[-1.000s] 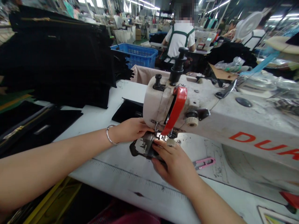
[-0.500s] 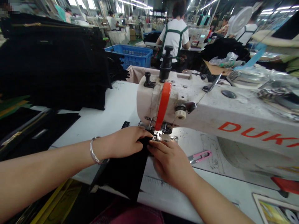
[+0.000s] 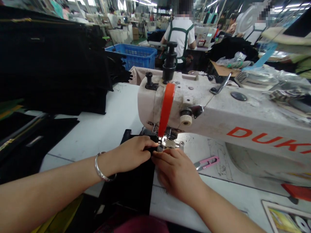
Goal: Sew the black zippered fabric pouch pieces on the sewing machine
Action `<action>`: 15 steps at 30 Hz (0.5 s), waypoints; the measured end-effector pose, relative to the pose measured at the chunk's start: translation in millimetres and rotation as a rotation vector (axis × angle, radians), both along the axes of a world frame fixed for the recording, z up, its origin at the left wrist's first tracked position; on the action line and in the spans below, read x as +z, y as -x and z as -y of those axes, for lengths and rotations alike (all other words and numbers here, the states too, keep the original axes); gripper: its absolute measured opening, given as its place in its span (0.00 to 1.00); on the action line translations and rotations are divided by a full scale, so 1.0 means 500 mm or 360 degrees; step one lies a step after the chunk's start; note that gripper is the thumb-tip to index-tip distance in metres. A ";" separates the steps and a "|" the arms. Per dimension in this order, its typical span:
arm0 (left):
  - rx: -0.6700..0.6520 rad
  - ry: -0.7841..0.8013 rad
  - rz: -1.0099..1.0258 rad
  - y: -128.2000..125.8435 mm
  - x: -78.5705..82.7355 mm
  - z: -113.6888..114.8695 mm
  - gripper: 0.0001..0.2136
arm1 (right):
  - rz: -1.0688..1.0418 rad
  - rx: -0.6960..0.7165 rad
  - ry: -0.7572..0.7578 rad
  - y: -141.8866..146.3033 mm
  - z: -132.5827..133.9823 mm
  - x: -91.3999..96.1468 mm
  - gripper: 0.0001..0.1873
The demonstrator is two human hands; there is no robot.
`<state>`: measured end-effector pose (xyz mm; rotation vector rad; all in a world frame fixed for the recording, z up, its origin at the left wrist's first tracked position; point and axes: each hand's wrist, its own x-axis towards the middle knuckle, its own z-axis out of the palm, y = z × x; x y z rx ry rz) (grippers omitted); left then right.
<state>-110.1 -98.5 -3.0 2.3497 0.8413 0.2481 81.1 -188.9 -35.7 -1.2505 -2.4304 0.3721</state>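
A black fabric piece (image 3: pixel 137 184) lies across the sewing machine bed and hangs over the front edge of the table. My left hand (image 3: pixel 133 153), a silver bangle at its wrist, rests on the fabric with curled fingers, its fingertips close to the presser foot (image 3: pixel 160 147). On the right edge of the fabric, just in front of the foot, my right hand (image 3: pixel 176 171) presses with its fingers together. The fabric under both hands is hidden. Above them stands the white sewing machine (image 3: pixel 204 103) with an orange guard strip (image 3: pixel 166 110) in front of the needle area.
Pink-handled thread snips (image 3: pixel 207 162) lie right of my right hand. A tall stack of black fabric pieces (image 3: pixel 53 71) fills the left, with another zippered piece (image 3: pixel 34 142) below it. Behind are a blue basket (image 3: pixel 138 55) and a co-worker (image 3: pixel 181 35) seen from behind.
The black fabric has shifted slightly, and more of its far end shows beyond my left hand. Both hands stay close to the presser foot. The whole view has shifted a little.
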 end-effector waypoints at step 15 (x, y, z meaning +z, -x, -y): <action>-0.0240 -0.0555 -0.0230 0.064 0.009 0.126 0.33 | -0.0003 0.0123 0.0171 0.014 0.058 0.026 0.12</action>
